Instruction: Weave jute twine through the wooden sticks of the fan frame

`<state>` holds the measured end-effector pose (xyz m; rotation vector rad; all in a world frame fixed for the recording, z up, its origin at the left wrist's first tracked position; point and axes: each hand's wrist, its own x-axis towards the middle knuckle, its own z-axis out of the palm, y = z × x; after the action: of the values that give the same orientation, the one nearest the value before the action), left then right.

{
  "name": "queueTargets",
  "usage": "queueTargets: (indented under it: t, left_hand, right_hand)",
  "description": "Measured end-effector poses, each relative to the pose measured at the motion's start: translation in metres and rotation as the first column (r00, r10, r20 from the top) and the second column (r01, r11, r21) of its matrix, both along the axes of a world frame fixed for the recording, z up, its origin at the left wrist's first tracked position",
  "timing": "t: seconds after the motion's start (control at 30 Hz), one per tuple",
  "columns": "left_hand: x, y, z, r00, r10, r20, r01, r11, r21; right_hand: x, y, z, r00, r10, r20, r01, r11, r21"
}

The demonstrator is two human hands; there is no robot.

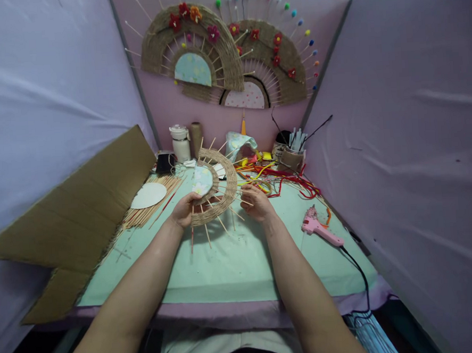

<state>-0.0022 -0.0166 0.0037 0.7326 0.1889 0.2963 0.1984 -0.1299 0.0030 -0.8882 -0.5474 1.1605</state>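
A half-round wall hanging (231, 185) of sticks wound with brown twine is held up over the table, its curved side turned to the right. A patterned half-circle of light cloth (202, 180) forms its centre. My left hand (184, 208) grips the hanging at the lower end of that centre, fingers closed on it. On the other side, my right hand (255, 202) has its fingers curled around the tips of the sticks that stick out past the twine band. Whether it pinches a stick or the twine, I cannot make out.
A pink glue gun (319, 227) lies at the right with its cord over the table edge. Red and yellow pipe cleaners (287, 176) pile up behind. Thin sticks and a white oval (148, 195) lie left, beside cardboard (81, 207). Two finished hangings (190, 46) are on the back wall.
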Motion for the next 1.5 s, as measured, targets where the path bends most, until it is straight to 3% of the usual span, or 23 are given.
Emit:
queueTargets:
  t: [0.3,0.6,0.83,1.0,1.17,1.3,1.5]
  left_hand:
    - [-0.002,0.01,0.0,0.997,0.064,-0.032,-0.065,0.998,-0.025]
    - [0.0,0.008,0.001,0.981,0.176,-0.08,-0.177,0.984,0.0]
    - [0.001,0.004,0.006,0.962,0.218,-0.163,-0.221,0.975,-0.001]
    - [-0.001,0.004,0.006,0.974,0.154,-0.165,-0.157,0.988,-0.007]
    - [-0.007,0.004,0.004,0.994,0.002,-0.107,0.0,1.0,0.021]
    - [-0.01,0.002,0.002,0.989,-0.114,-0.094,0.12,0.991,0.061]
    - [-0.011,0.0,0.004,0.982,-0.159,-0.098,0.167,0.982,0.085]
  right_hand:
    - [0.003,0.004,-0.003,0.975,-0.223,-0.006,0.223,0.974,0.036]
    - [0.002,0.004,-0.002,0.877,-0.462,0.134,0.459,0.887,0.051]
    - [0.004,0.005,-0.004,0.848,-0.506,0.158,0.499,0.862,0.085]
    - [0.004,0.004,-0.002,0.877,-0.463,0.129,0.457,0.886,0.075]
    - [0.003,0.003,0.001,0.974,-0.225,0.003,0.225,0.974,0.039]
    - [0.003,-0.001,0.005,0.996,-0.073,-0.055,0.076,0.996,0.042]
    - [0.002,-0.002,0.005,0.994,-0.042,-0.104,0.046,0.998,0.035]
